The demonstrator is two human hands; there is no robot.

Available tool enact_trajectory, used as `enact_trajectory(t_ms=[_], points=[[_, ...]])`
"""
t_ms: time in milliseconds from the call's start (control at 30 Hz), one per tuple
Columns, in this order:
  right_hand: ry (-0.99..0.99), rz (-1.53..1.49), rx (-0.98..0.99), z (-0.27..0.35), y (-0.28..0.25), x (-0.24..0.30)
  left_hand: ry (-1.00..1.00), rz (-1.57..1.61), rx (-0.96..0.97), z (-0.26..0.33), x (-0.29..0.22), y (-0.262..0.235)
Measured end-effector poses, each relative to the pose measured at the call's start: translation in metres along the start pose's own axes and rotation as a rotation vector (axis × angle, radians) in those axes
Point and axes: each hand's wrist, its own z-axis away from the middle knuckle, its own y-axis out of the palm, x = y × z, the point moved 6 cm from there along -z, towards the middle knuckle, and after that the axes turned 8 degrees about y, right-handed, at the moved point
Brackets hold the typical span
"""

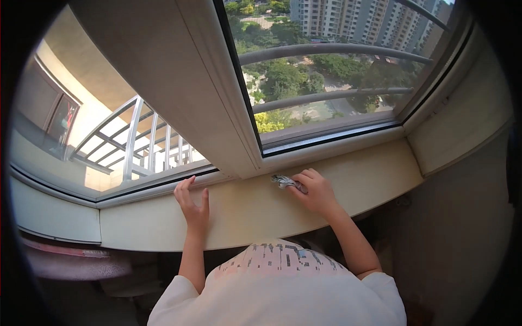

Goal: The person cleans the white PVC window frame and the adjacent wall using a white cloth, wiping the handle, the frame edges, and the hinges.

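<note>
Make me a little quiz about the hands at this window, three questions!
1. True or false: the left hand lies flat and open on the windowsill.
2. Which hand holds the crumpled grey cloth?
3. The cloth touches: A) the glass, B) the sill, C) the railing bars.

Key: 1 true. 2 the right hand. 3 B.
</note>
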Motion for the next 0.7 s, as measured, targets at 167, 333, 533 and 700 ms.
enact_trajectory(t_ms=[167, 333, 533, 700], points=[[-0.616, 0.077, -0.311, -0.03, -0.046, 0.052, -0.427, 0.494, -0.112, 0.014, -0.06, 0.062], [-0.943, 0.095, -0.031, -0.057, 0.008, 0.038, -0.482, 0.451, -0.236, 0.002, -0.076, 0.081], [-0.84, 0.147, -0.016, -0.056, -0.031, -0.007, -0.485, 0.354, -0.177, 0.01, -0.062, 0.075], [-0.696, 0.089, -0.121, -0.038, -0.018, -0.007, -0.413, 0.24, -0.167, 0.007, -0.064, 0.078]])
